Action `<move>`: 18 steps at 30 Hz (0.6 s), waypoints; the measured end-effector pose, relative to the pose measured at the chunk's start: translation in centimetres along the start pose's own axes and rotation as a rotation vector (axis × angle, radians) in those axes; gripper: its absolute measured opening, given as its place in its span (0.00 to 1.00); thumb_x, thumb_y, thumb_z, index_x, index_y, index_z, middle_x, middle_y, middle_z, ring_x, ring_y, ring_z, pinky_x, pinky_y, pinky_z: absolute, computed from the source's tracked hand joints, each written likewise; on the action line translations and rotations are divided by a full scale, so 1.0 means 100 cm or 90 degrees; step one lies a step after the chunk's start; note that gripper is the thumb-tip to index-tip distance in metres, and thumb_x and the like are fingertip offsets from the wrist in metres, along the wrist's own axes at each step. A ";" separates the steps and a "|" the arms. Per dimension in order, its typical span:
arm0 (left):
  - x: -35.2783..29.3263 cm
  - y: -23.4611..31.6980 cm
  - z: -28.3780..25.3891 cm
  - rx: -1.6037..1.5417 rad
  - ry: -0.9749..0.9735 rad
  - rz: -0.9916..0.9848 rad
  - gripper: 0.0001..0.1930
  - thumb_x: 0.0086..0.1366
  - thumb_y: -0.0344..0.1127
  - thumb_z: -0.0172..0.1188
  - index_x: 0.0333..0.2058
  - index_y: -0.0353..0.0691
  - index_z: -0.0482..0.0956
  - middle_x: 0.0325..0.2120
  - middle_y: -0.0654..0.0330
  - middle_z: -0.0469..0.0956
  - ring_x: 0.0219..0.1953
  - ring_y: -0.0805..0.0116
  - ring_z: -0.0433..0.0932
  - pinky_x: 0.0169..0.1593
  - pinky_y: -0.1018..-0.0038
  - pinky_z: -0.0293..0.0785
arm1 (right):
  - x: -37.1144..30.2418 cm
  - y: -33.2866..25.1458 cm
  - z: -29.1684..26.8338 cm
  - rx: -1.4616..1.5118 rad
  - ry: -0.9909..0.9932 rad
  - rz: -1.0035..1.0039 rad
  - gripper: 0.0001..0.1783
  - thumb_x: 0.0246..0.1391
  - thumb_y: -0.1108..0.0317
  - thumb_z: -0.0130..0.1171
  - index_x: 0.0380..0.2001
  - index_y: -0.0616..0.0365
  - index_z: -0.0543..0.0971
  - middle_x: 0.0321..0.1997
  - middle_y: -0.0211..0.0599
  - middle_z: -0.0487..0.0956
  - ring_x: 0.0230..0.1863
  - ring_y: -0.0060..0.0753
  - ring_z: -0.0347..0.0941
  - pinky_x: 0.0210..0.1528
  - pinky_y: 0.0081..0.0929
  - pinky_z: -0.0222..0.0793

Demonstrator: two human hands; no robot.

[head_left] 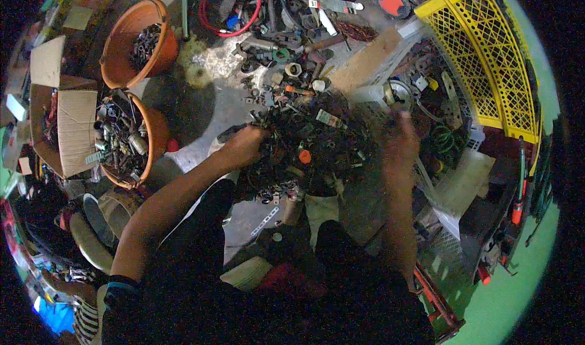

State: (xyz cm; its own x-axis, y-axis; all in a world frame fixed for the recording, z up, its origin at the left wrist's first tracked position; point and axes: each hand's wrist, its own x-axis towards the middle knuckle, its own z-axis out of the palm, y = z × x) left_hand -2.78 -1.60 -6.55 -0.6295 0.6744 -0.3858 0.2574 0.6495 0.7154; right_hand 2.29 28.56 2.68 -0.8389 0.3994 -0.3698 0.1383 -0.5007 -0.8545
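A dark heap of mixed small hardware (311, 144) lies between my hands, with an orange piece (305, 156) on top. My left hand (245, 145) is closed at the heap's left edge. Its fingertips meet dark bits there, and I cannot make out what they hold. My right hand (402, 131), smeared by motion, is to the right of the heap, beside a grey crate (365, 95) of mixed parts. Just beyond its fingers is a round metal piece (399, 93); whether they touch it is unclear.
Two orange buckets (163, 52) of metal parts and a cardboard box (78, 131) stand at the left. Loose fittings (292, 69) and a red cable loop (259, 13) lie at the far side. A yellow crate (481, 52) rises at the right. A perforated metal strip (265, 221) lies nearer me.
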 end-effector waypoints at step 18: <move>0.005 0.001 -0.010 -0.149 0.041 -0.088 0.18 0.48 0.29 0.59 0.41 0.34 0.77 0.34 0.47 0.79 0.37 0.55 0.80 0.43 0.64 0.74 | 0.077 0.122 -0.015 -0.843 -0.222 -0.221 0.19 0.46 0.68 0.62 0.44 0.56 0.76 0.47 0.49 0.73 0.49 0.52 0.70 0.52 0.39 0.66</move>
State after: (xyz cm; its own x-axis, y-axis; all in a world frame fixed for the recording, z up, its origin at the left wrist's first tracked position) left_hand -3.79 -1.56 -6.07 -0.6939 0.5564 -0.4570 -0.0055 0.6305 0.7761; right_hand -1.72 26.70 -11.17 -0.9903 0.0466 -0.1311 0.1221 0.7417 -0.6595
